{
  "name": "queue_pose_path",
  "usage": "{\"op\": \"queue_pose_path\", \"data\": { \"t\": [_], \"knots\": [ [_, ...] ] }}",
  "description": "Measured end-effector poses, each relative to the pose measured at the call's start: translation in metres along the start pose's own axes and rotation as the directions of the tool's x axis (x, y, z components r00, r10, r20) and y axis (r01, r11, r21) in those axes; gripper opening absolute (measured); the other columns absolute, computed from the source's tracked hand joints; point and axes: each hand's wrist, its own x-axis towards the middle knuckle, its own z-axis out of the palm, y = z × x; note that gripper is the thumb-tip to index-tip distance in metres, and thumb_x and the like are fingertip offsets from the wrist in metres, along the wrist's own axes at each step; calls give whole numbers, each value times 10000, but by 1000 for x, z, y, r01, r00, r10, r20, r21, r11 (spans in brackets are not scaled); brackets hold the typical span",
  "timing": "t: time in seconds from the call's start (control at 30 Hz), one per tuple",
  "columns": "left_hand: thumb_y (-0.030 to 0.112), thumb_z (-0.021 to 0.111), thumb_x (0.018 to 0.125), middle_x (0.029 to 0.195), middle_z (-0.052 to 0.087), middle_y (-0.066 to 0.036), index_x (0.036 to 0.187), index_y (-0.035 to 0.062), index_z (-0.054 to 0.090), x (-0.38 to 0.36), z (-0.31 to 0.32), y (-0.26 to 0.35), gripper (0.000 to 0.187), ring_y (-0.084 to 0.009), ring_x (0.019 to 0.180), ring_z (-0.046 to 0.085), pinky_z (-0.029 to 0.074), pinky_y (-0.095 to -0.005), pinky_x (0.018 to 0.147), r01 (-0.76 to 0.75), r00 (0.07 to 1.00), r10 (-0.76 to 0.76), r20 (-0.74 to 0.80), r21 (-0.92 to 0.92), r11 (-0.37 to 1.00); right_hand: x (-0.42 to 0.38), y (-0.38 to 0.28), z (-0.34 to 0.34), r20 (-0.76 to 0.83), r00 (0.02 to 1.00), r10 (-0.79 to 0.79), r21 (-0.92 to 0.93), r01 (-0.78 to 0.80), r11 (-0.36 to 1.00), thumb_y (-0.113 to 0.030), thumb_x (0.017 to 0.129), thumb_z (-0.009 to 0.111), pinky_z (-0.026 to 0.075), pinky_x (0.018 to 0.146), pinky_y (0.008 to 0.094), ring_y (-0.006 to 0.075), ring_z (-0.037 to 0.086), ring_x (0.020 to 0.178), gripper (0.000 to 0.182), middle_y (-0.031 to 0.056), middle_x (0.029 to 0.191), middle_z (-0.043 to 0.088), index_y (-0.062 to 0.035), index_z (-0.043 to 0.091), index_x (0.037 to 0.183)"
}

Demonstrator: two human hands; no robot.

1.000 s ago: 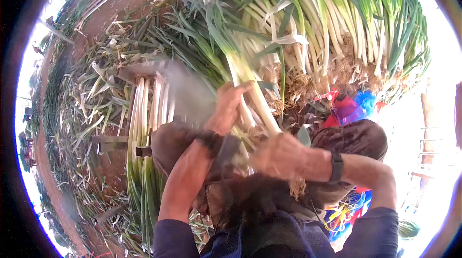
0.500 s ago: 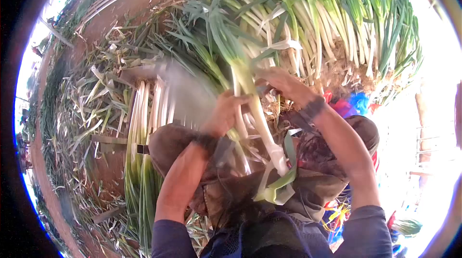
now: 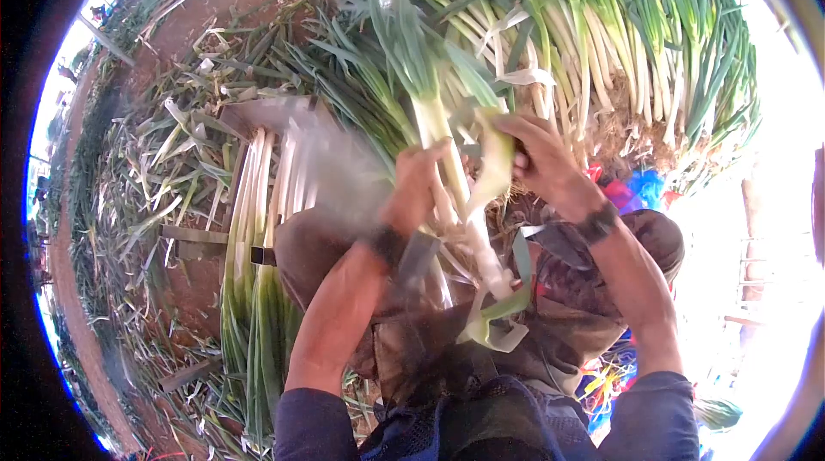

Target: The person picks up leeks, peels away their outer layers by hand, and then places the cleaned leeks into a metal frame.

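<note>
My left hand (image 3: 416, 184) is closed around the white shaft of a thick green onion (image 3: 490, 265), whose leaves point up and away from me. Its root end hangs over my lap, with a loose strip of peeled leaf (image 3: 507, 305) there. Between the fingers of my right hand (image 3: 546, 160), to the right of the stalk, is a pale green outer leaf (image 3: 496, 156) that is pulled away from the onion and curls downward. Other onion stalks lie beneath my left hand.
Trimmed green onions (image 3: 249, 289) lie in a frame on the left. A large pile of onions with roots (image 3: 636, 74) stands at the back right. Scattered leaf scraps (image 3: 163, 169) cover the ground at left. A blue and red plastic bundle (image 3: 640, 186) sits beyond my right knee.
My right hand has drawn the outer leaf away from the shaft, toward the right and down. My left hand has kept its hold on the onion, shifting slightly.
</note>
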Motion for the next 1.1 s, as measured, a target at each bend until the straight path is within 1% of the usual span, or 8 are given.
{"op": "queue_pose_path", "data": {
  "t": [0.23, 0.3, 0.4, 0.53, 0.6, 0.87, 0.93, 1.1],
  "knots": [
    [152, 653, 901, 1011, 677, -221, 1117, -110, 599, 8, -23, 10, 344, -277, 845, 695, 594, -359, 805, -119, 993, 116, 33, 87, 989, -146, -1, -54, 163, 890, -426, -684, 413, 601, -137, 960, 562, 382, 395, 185, 22, 440, 449, 256, 60, 795, 604, -9, 600, 1178],
    [163, 672, 889, 976, 663, -193, 1076, -108, 595, 8, -20, 19, 338, -269, 850, 682, 580, -359, 799, -113, 994, 113, -6, 17, 993, -181, -5, -59, -298, 949, 99, -221, -170, 960, -117, 942, 570, 404, 441, 180, 43, 491, 490, 270, 60, 857, 643, 13, 612, 1174],
    [38, 703, 811, 825, 613, -157, 933, -120, 581, 1, -16, 25, 234, -257, 719, 645, 554, -388, 646, -241, 967, 233, -100, -75, 968, -211, 16, -89, -251, 906, 341, -278, -405, 871, -80, 908, 601, 451, 503, 195, 67, 557, 543, 272, 67, 909, 670, 17, 625, 1162],
    [158, 700, 862, 967, 631, -146, 1071, -117, 586, 3, -25, 24, 364, -226, 847, 635, 535, -356, 779, -226, 971, 232, -57, 99, 969, -215, 2, -91, -51, 949, 311, -734, -247, 633, -75, 866, 674, 518, 598, 231, 97, 637, 673, 324, 86, 961, 679, 27, 631, 1170],
    [117, 704, 848, 930, 627, -135, 1062, -113, 585, 4, -12, 18, 336, -225, 810, 629, 530, -360, 745, -194, 960, 211, -182, 109, 975, -203, -10, -59, -55, 983, -174, -892, 30, 451, -93, 838, 726, 557, 745, 284, 172, 674, 881, 488, 151, 1103, 665, 21, 568, 1285],
    [64, 700, 833, 906, 637, -140, 997, -81, 600, -9, 10, 18, 241, -233, 763, 636, 567, -376, 727, 128, 928, -70, -367, 138, 982, -124, 92, 36, 255, 966, -31, -913, 251, 322, -589, 733, 755, 138, 1185, 545, 451, 181, 1454, 1247, 311, 1548, 211, 83, 51, 1513],
    [55, 686, 837, 926, 644, -147, 984, -79, 598, 56, -57, -37, 218, -231, 776, 645, 566, -371, 742, -453, 861, 507, 41, 515, 728, -98, 107, 41, 219, 963, -158, -910, 260, 324, -538, 747, 757, 147, 1177, 558, 445, 272, 1414, 1175, 332, 1480, 307, 96, 107, 1491],
    [125, 672, 847, 927, 639, -143, 1118, -102, 545, 4, -2, 13, 376, -245, 835, 666, 568, -349, 782, -8, 991, 42, -127, 255, 967, -57, 118, 20, 213, 977, 7, -911, 196, 362, -349, 789, 741, 325, 1064, 567, 421, 642, 990, 751, 249, 927, 673, 78, 386, 1294]
  ]
}}
